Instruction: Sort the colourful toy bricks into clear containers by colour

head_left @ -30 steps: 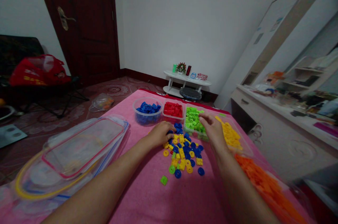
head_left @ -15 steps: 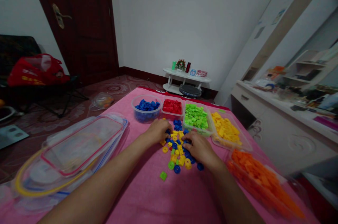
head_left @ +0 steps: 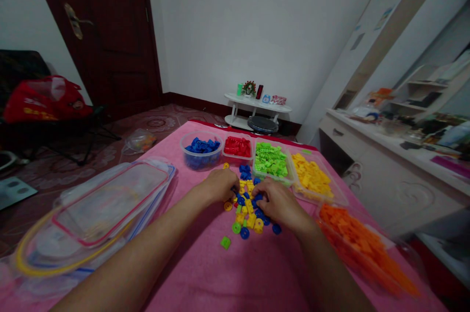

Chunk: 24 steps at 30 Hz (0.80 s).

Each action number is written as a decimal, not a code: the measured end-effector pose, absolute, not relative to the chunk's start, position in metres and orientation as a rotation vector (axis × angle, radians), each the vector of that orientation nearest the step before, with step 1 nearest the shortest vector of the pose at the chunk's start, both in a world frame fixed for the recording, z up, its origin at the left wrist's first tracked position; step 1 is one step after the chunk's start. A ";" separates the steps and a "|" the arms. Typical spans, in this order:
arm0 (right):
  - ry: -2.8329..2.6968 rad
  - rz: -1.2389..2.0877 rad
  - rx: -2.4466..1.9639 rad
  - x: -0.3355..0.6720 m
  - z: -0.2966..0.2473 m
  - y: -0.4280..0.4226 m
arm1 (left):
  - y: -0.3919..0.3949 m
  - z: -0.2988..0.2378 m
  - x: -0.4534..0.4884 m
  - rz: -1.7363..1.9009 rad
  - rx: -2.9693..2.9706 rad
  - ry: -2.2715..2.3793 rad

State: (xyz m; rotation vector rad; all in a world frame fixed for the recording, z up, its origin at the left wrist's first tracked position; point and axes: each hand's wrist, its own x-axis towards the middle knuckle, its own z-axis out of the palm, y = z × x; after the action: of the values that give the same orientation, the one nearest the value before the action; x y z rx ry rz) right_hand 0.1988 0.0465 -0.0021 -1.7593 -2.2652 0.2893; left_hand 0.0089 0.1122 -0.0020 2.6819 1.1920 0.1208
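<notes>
A mixed pile of small plastic building blocks (head_left: pixel 250 206), mostly yellow and blue with a few green pieces, lies on the pink cloth between my hands. My left hand (head_left: pixel 220 185) is at the pile's left edge, its fingers curled down by a blue piece; its grip is partly hidden. My right hand (head_left: pixel 276 202) reaches in from the right, with thumb and forefinger closed around a blue block (head_left: pixel 259 197). Nearer to me, a green square block (head_left: pixel 225 242) lies apart. Blue wheel-shaped pieces (head_left: pixel 244 233) sit along the pile's near side.
Behind the pile stand tubs of blue blocks (head_left: pixel 201 146), red blocks (head_left: pixel 238 147), green blocks (head_left: pixel 271 160) and yellow blocks (head_left: pixel 312 175). An orange-filled tub (head_left: pixel 362 243) is at right. Stacked clear lids (head_left: pixel 110 199) cover the left side of the pink cloth (head_left: pixel 205 277).
The view has shifted slightly. My right thumb and forefinger have drawn in on a blue block; my left hand stays at the pile's left edge, fingers still curled.
</notes>
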 end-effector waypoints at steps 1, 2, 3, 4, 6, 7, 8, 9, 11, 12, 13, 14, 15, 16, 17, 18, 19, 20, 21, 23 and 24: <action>-2.292 0.287 -1.766 0.196 -0.003 0.045 | 0.110 -0.002 0.011 0.069 2.681 1.220; -2.310 0.287 -1.772 0.193 -0.005 0.044 | 0.109 -0.002 0.012 0.029 2.679 1.247; -2.318 0.288 -1.776 0.191 -0.008 0.043 | 0.107 -0.002 0.014 0.004 2.676 1.272; -2.317 0.287 -1.781 0.190 -0.011 0.043 | 0.106 -0.003 0.014 -0.008 2.681 1.282; -2.300 0.286 -1.794 0.188 -0.016 0.045 | 0.105 -0.003 0.015 -0.016 2.709 1.274; -2.290 0.291 -1.798 0.188 -0.019 0.046 | 0.104 -0.004 0.015 -0.010 2.726 1.271; -2.275 0.297 -1.801 0.188 -0.020 0.047 | 0.104 -0.003 0.014 -0.001 2.741 1.267; -2.257 0.306 -1.800 0.189 -0.021 0.048 | 0.103 -0.003 0.014 0.002 2.749 1.264; -2.229 0.340 -1.771 0.191 -0.021 0.050 | 0.102 -0.001 0.014 -0.009 2.741 1.258; -2.223 0.368 -1.742 0.192 -0.021 0.051 | 0.102 0.001 0.014 -0.022 2.731 1.258; -2.218 0.402 -1.710 0.194 -0.020 0.051 | 0.101 0.002 0.014 -0.037 2.718 1.260; -2.207 0.434 -1.678 0.195 -0.020 0.051 | 0.101 0.003 0.014 -0.044 2.702 1.263; -2.191 0.469 -1.648 0.197 -0.019 0.052 | 0.101 0.003 0.014 -0.040 2.687 1.263; -2.162 0.503 -1.626 0.200 -0.019 0.052 | 0.102 0.003 0.014 -0.023 2.670 1.263; -2.127 0.535 -1.608 0.202 -0.018 0.052 | 0.103 0.001 0.013 0.006 2.654 1.263; -2.092 0.562 -1.592 0.204 -0.018 0.053 | 0.104 -0.001 0.012 0.040 2.641 1.262; -2.063 0.585 -1.581 0.207 -0.018 0.053 | 0.105 -0.004 0.012 0.075 2.637 1.258; -2.042 0.607 -1.573 0.209 -0.017 0.054 | 0.107 -0.007 0.011 0.107 2.641 1.252; -2.024 0.626 -1.574 0.211 -0.016 0.055 | 0.108 -0.009 0.011 0.143 2.646 1.246; -1.974 0.651 -1.580 0.213 -0.012 0.057 | 0.110 -0.013 0.011 0.243 2.624 1.216; -1.931 0.655 -1.578 0.214 -0.008 0.057 | 0.111 -0.013 0.012 0.311 2.577 1.184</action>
State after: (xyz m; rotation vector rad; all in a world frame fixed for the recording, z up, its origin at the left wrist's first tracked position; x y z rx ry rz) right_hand 0.2138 0.0572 -0.0084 -1.5775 -1.9308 0.6555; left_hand 0.0120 0.1105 -0.0133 2.5772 1.1840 0.3107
